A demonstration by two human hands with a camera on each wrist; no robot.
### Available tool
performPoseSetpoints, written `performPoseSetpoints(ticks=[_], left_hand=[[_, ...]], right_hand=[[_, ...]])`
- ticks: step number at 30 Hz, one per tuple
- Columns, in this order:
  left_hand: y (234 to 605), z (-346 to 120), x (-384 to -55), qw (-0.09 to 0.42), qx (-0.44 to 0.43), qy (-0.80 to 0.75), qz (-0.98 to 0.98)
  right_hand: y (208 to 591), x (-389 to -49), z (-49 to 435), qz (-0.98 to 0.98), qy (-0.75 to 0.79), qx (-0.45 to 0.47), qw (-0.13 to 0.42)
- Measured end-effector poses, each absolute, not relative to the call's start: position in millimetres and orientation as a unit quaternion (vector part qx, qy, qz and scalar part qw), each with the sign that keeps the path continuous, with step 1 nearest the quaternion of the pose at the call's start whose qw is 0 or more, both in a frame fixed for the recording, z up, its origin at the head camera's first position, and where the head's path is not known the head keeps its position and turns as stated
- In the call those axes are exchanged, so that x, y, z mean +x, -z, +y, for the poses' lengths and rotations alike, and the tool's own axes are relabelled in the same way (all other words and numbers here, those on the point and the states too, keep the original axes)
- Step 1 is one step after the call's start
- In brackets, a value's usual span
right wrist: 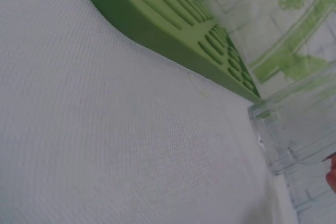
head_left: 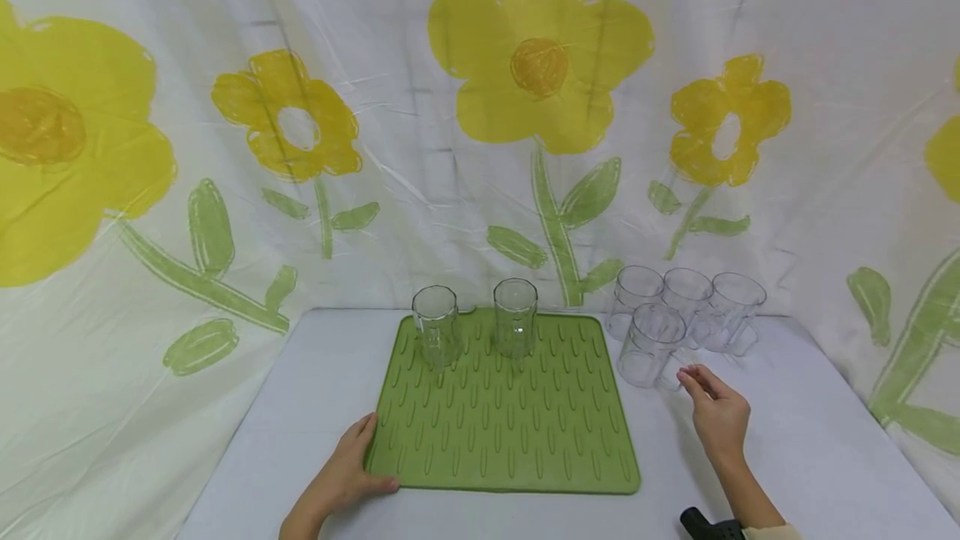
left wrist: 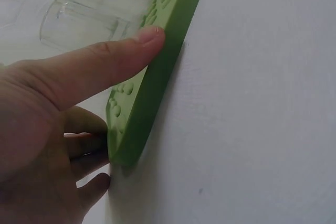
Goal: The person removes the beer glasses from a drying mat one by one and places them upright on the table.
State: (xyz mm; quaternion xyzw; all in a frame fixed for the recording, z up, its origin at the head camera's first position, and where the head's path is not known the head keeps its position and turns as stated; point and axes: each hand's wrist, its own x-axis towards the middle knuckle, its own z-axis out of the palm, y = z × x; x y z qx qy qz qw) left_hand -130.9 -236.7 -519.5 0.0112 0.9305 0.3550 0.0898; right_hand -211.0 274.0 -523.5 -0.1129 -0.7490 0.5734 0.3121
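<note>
Locate front mug (head_left: 651,344) just ahead-left of right hand (head_left: 718,415), with three mugs (head_left: 686,294) beyond. Locate mat (head_left: 502,440) between both hands, carrying two mugs (head_left: 515,319) ahead. Note bare table (head_left: 660,448) between mat's right edge and right hand. Observe right hand pinching handle (head_left: 670,385); left hand (head_left: 341,465) spread, touching mat corner.

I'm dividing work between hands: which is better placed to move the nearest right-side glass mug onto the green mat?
Right, most likely. The right hand has its fingertips at the handle of that glass mug; the left hand is farther away, touching the green mat.
</note>
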Motion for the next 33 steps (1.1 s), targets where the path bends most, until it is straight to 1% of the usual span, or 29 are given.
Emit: performPoseSetpoints(ticks=[12, 18, 24, 29, 33], left_hand=[[522, -235, -132, 0.097, -0.008, -0.357, 0.929], [521, -236, -132, 0.092, -0.006, -0.347, 0.933], [520, -235, -134, 0.094, -0.011, -0.347, 0.933], [520, -235, -135, 0.1, -0.019, -0.348, 0.932], [520, -234, -134, 0.103, -0.02, -0.349, 0.931]], right_hand=[[522, -208, 271, -0.752, -0.568, -0.104, 0.318], [517, -204, 273, -0.76, -0.559, -0.108, 0.314], [505, -204, 282, -0.77, -0.548, -0.118, 0.306], [492, -205, 286, -0.764, -0.562, -0.112, 0.296], [482, -207, 287, -0.76, -0.567, -0.096, 0.301]])
